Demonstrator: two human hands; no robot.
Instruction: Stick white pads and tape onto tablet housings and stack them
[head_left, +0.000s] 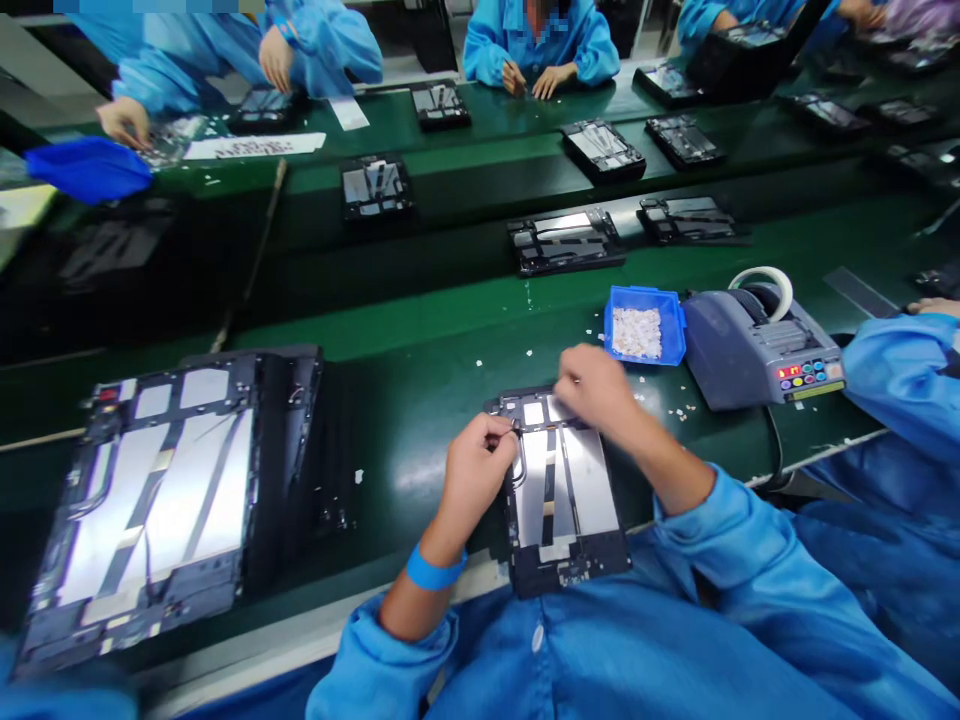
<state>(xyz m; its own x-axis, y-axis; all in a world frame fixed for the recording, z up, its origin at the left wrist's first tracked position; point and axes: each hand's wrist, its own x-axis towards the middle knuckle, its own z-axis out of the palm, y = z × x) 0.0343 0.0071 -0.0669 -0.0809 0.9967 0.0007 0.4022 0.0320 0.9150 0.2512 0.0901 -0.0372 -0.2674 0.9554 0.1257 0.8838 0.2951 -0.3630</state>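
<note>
An opened tablet [596,480], its silver inside facing up with dark ribbon cables across it, lies at the bench's near edge in front of me. My left hand [480,465] is at its upper left edge, thumb and fingers pinched together; whatever sits between the fingertips is too small to name. Over the upper right corner is my right hand [596,390], blurred, with its fingers curled in and their tips hidden. A blue band [436,570] circles my left wrist. Just beyond my right hand stands a blue bin [681,335] holding small whitish pieces.
A grey tape dispenser [757,345] stands right of the bin. Stacked opened tablets [225,490] lie at left. More tablets [566,240] rest on the green conveyor [420,310]. Co-workers in blue sit opposite; another person's sleeve [907,370] is at right. Whitish scraps dot the bench.
</note>
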